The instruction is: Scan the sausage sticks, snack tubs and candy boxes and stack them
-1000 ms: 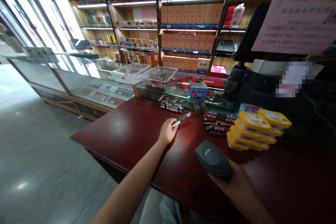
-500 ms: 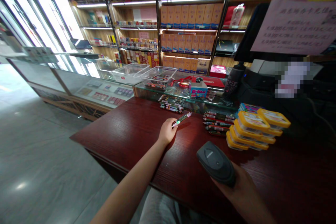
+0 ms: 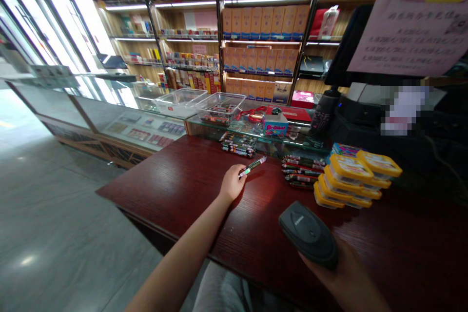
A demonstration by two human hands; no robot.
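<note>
My left hand [image 3: 233, 183] is closed around the near end of a slim dark wrapped stick [image 3: 253, 167] with a pale label. The stick points away to the right, just over the dark red table. My right hand [image 3: 338, 268] grips a black barcode scanner [image 3: 309, 234], its head aimed toward the stick; the handle is hidden beneath. A reddish glow shows on the tabletop between the two. Similar wrapped sticks lie in a pile [image 3: 302, 171] right of my left hand and in another pile [image 3: 237, 144] beyond it.
Stacked yellow-lidded tubs [image 3: 347, 180] stand at the right of the table [image 3: 168, 180]. A clear plastic bin [image 3: 221, 107] and a small colourful box [image 3: 276, 125] sit on the glass counter behind. A monitor [image 3: 351, 44] bearing a paper notice rises at the right.
My right hand and the scanner have shifted slightly right and toward me. My left hand stays nearly still with the stick.
</note>
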